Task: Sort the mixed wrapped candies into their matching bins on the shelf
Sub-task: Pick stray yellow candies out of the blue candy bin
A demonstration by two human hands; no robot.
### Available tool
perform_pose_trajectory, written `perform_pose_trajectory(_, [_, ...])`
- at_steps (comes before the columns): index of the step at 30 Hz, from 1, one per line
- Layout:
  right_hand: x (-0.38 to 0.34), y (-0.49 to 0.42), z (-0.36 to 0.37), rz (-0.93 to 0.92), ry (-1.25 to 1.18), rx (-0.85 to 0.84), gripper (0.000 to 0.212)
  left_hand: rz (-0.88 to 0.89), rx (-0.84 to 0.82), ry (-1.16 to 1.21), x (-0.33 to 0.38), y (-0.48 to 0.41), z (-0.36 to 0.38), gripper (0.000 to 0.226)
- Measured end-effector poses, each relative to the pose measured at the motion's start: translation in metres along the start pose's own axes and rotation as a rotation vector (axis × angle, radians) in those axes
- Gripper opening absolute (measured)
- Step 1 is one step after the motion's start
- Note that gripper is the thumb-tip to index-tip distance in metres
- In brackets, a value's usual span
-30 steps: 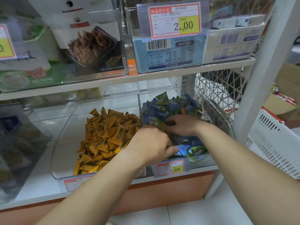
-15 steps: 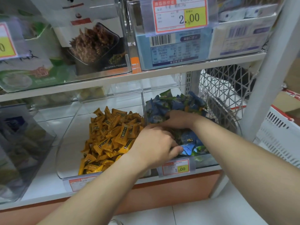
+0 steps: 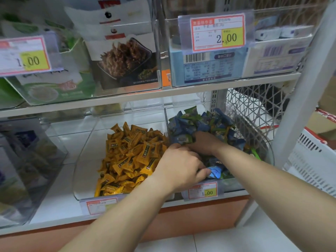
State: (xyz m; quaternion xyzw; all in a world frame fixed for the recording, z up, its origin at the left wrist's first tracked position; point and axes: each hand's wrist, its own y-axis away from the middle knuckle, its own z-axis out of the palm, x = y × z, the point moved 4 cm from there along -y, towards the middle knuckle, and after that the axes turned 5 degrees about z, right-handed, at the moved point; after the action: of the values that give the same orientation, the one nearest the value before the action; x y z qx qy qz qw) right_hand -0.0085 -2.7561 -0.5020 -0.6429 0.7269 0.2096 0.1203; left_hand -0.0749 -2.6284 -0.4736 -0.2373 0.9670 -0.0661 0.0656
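Two bare forearms reach in from below toward the lower shelf (image 3: 54, 211). The left hand (image 3: 181, 164) comes first, knuckles up at the front of the right-hand clear bin (image 3: 270, 155), just above its 1.00 price tag (image 3: 202, 190). Its fingers are curled, and the thumb and forefinger pinch the edge of a light blue candy (image 3: 215, 171). Just behind, touching it, the right hand (image 3: 201, 144) lies palm down in the heap of blue and green candies (image 3: 200, 124) that fills this bin. Its fingers are buried under the wrappers, so I cannot tell whether they grip anything.

Beside it on the left, sharing a wall, stands a second clear bin (image 3: 81, 170) holding a pile of orange candies (image 3: 131, 153), which slopes down toward the front lip. Off to the right a white slatted basket (image 3: 312, 168) sits outside the shelf post.

Further back and higher, the upper shelf carries clear bins of boxed goods, one fronted by a 2.00 price tag (image 3: 218, 31). A white wire mesh panel (image 3: 254, 106) closes the shelf's right side.
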Motion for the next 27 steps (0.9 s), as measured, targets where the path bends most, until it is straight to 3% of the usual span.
perform_pose_trajectory(6, [0.008,0.008,0.0,-0.009,-0.091,0.036,0.024,0.007,0.014,0.03,-0.001,0.003,0.0,0.05])
perform_pose_trajectory(13, [0.016,0.012,-0.033,-0.098,-0.226,0.146,0.049,-0.004,0.042,0.016,0.0,0.003,-0.001,0.05])
perform_pose_trajectory(18, [0.026,0.024,-0.064,0.03,-0.378,0.283,0.038,-0.042,0.038,0.01,-0.002,-0.001,0.0,0.054])
perform_pose_trajectory(20, [0.031,0.029,-0.069,0.086,-0.475,0.332,0.043,-0.077,0.05,0.038,-0.002,-0.002,-0.001,0.053])
perform_pose_trajectory(25, [0.041,0.044,-0.062,0.166,-0.796,0.352,0.056,-0.269,0.334,0.233,-0.006,-0.007,-0.013,0.03])
perform_pose_trajectory(27, [0.039,0.05,-0.056,0.134,-0.932,0.327,0.071,-0.361,0.43,0.292,-0.007,-0.01,-0.018,0.034])
